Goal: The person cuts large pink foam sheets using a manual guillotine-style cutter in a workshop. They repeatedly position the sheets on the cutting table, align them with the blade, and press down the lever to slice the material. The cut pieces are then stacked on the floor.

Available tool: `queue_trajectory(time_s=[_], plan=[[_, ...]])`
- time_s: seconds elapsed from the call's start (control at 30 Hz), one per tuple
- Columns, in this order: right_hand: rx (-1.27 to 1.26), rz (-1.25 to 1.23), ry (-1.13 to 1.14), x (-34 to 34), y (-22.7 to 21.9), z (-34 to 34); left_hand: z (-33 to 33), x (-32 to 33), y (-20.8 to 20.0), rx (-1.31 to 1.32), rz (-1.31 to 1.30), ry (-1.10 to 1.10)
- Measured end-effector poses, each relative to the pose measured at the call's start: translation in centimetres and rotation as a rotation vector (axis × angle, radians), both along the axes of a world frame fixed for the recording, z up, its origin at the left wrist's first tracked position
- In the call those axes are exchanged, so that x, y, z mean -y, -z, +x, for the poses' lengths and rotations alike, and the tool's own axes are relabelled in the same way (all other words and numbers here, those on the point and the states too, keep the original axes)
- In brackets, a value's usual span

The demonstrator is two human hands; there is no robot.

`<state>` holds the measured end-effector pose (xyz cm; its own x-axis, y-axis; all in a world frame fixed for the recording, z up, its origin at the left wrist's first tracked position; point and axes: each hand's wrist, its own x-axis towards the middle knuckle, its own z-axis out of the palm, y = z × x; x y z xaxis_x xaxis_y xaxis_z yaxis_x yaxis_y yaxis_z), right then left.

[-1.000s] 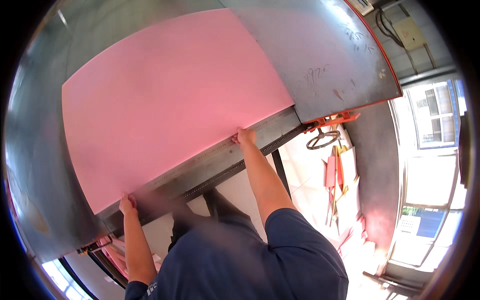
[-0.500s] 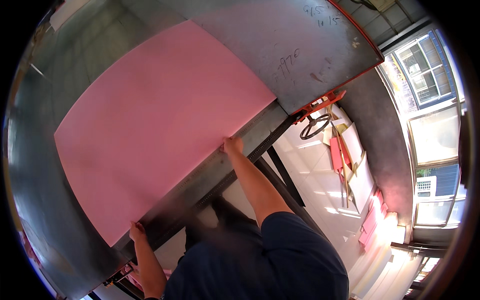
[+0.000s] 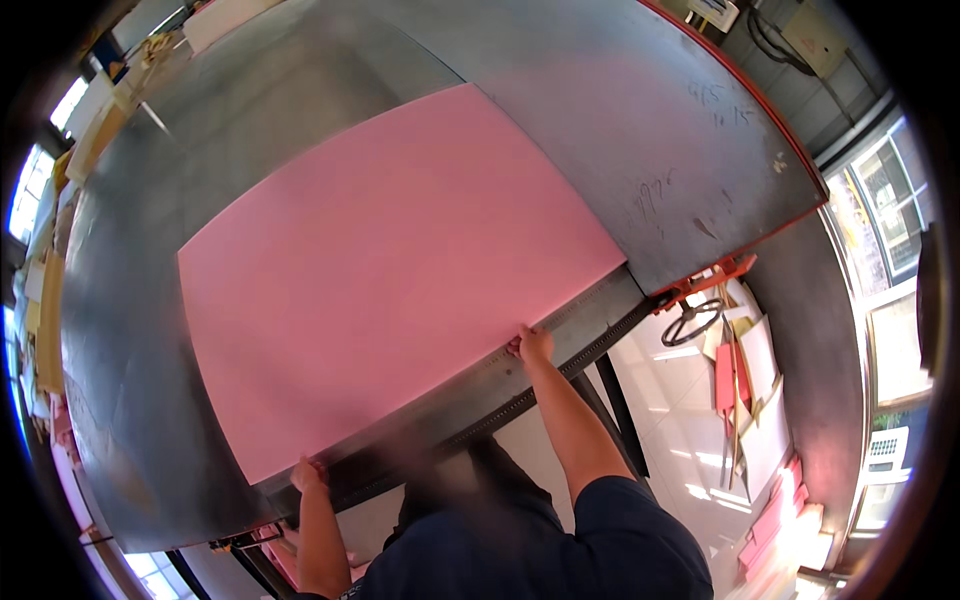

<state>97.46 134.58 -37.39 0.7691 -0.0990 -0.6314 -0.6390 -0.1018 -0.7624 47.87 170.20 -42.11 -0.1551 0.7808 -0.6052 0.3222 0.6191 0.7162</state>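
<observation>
A large pink foam sheet [image 3: 400, 270] lies flat on a grey metal table [image 3: 130, 330], its long near edge towards me. My right hand [image 3: 533, 343] is at that edge, right of its middle, with the fingers curled and closed against the sheet. Farther left, close to the sheet's near left corner, my left hand [image 3: 310, 473] also has its fingers bent in at the edge; the fingertips are partly hidden. Both arms reach forward, apart from each other. Along the table's front, just below the sheet, runs a metal strip with ruler-like marks [image 3: 590, 302].
A dark handwheel [image 3: 692, 322] on a red bracket [image 3: 715, 278] sits at the table's right corner. Beyond it, offcuts [image 3: 740, 375] and pink pieces [image 3: 775, 520] lie on the pale floor. A red rim [image 3: 735, 95] borders the table's far right. Stacked materials stand at far left.
The whole view has shifted, so table, sheet and hands appear lower and farther right, with more of the far left showing. Both hands stay at the sheet's near edge.
</observation>
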Motion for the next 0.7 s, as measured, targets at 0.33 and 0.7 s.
queue_trajectory(time_s=[0.33,0.7], plan=[[0.935,-0.83,-0.736,-8.3,-3.0,-12.3,-5.7,-20.6,-6.8,-0.549,0.589,0.151],[0.888,-0.942,-1.144,-18.1,-4.0,-26.3,5.1,-35.9,-3.5,0.41,0.233,0.384]])
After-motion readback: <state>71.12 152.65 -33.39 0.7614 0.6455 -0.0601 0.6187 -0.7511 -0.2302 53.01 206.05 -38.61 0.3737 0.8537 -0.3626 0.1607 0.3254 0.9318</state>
